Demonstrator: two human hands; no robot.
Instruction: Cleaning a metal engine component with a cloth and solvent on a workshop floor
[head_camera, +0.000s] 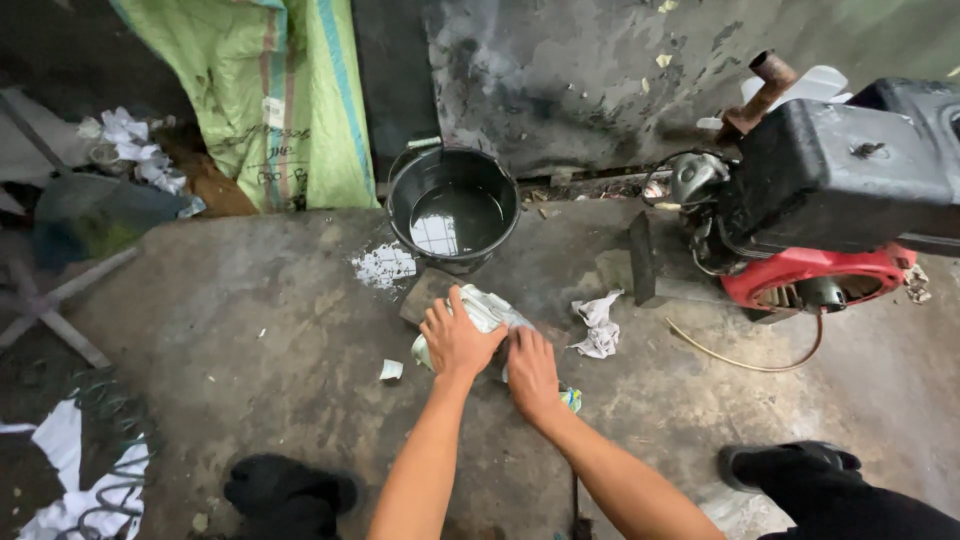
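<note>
Head view: both hands, left hand (458, 340) and right hand (531, 372), press flat on the whitish bundle (488, 308), which runs up-left toward the bucket (452, 208).

Round plastic bucket (452, 205): black. Woven sack (275, 95): pale green, blue and pink stripes. Small engine (825, 190): black top, red base. Crumpled rag (598, 325): off-white. Concrete floor (250, 310): grey, dark-stained. Curved hose (745, 362): tan.
</note>
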